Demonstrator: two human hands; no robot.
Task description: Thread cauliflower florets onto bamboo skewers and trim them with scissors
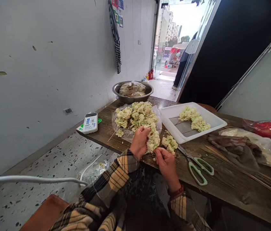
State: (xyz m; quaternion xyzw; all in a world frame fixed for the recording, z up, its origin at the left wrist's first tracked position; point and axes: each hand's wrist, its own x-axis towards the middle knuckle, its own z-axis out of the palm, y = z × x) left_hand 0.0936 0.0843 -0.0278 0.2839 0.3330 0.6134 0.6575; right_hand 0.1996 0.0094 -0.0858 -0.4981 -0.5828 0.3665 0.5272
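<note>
The left hand (139, 142) has its fingers curled tight around a cauliflower piece (153, 138) at the near edge of the wooden table (226, 183), just beside the cauliflower pile (136, 116). The right hand (167, 164) pinches its fingertips together at the piece's lower end. Scissors (199, 165) lie near, beside a white tray (173, 119).

I see bare wooden table (222, 192) open to the right of the scissors (199, 165), while the cauliflower heap (136, 117), white tray (183, 128) and crumpled cloth (236, 150) block everything farther back.
</note>
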